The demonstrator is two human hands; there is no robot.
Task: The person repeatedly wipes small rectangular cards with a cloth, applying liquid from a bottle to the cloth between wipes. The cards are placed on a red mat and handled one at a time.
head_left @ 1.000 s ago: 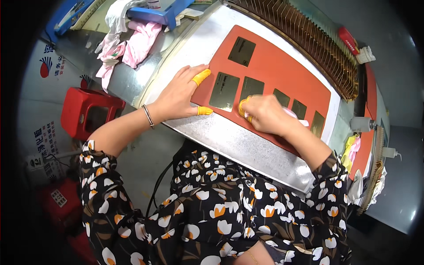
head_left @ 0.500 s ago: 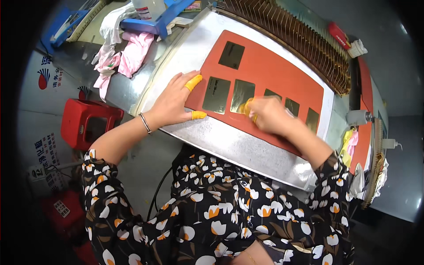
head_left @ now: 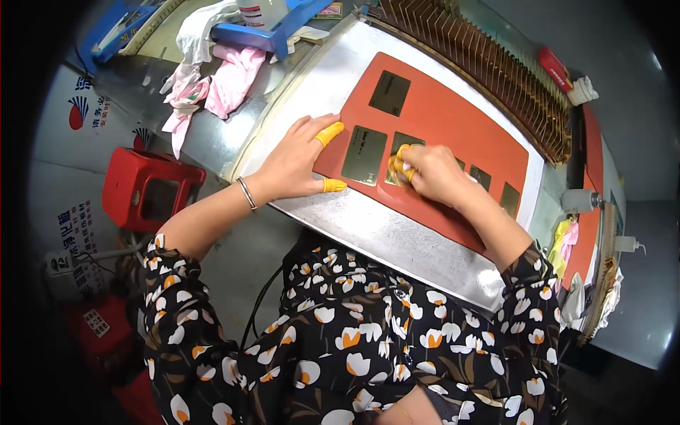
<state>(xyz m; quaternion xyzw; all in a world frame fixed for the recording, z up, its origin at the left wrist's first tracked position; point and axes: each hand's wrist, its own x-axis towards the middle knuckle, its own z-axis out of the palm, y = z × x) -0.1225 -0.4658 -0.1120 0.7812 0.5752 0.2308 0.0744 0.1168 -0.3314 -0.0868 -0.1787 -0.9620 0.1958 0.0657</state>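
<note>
Left hand — at edge of mat

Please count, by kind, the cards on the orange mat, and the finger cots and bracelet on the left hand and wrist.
Dark metallic-looking cards on orange mat: 6, some partly hidden
Yellow finger cots, left hand: 2
Silver-coloured bracelet: 1
Total: 9
</note>
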